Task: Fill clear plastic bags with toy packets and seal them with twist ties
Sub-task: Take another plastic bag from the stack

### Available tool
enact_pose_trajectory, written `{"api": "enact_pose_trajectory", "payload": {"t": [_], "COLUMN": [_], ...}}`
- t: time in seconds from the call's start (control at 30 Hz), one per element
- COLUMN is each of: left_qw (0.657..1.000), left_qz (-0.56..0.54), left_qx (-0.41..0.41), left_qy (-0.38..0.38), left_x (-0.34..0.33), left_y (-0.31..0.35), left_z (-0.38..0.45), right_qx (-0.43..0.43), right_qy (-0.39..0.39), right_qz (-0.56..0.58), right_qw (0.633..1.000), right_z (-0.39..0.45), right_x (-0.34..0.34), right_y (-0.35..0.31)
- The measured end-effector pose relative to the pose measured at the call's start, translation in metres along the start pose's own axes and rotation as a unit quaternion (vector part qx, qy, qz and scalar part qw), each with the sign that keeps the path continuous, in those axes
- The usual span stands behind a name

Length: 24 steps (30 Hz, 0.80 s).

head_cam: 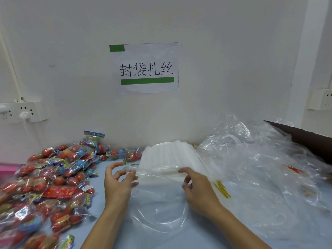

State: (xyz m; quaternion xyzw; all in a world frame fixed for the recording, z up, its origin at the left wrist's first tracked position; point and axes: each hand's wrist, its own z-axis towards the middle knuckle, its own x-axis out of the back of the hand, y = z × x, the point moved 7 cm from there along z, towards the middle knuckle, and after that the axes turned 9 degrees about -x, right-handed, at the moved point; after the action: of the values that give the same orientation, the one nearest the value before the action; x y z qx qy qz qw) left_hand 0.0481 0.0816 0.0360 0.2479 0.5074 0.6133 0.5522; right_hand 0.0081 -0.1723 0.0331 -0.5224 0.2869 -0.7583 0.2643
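Bag mouth being held at both edges

Head view: a clear plastic bag is being pinched by the left hand and right hand, fingers curled, above the blue surface. Toy packets are lying heaped left; twist ties are lying right.

Both forearms reaching forward, left hand fingers curled in a pinch, right hand likewise
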Motion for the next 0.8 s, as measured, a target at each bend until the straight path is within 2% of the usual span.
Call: {"api": "enact_pose_trajectory", "payload": {"t": [0.1,0.2,0.33,0.5,0.63,0.8], "left_qw": [1.000,0.999,0.995,0.990,0.987,0.989], "left_qz": [-0.007,-0.027,-0.062,-0.047,-0.047,-0.028], "left_qx": [-0.014,-0.016,-0.023,-0.014,-0.005,-0.002], "left_qy": [0.012,0.027,0.075,0.132,0.157,0.149], "left_x": [0.003,0.006,0.014,0.026,0.031,0.029], "left_y": [0.002,0.004,0.006,-0.001,-0.005,-0.004], "left_z": [0.001,0.001,0.002,0.003,0.003,0.003], "right_qx": [-0.019,-0.065,-0.136,-0.148,-0.163,-0.177], "right_qy": [0.029,0.025,-0.043,-0.139,-0.106,-0.058], "right_qz": [0.032,0.071,0.130,0.165,0.230,0.269], "right_qw": [0.999,0.995,0.981,0.965,0.953,0.945], "right_z": [0.004,0.007,0.005,-0.004,-0.002,0.004], "right_x": [0.008,0.011,0.006,-0.004,0.001,0.011], "right_y": [0.004,0.009,0.016,0.009,0.011,0.018]}}
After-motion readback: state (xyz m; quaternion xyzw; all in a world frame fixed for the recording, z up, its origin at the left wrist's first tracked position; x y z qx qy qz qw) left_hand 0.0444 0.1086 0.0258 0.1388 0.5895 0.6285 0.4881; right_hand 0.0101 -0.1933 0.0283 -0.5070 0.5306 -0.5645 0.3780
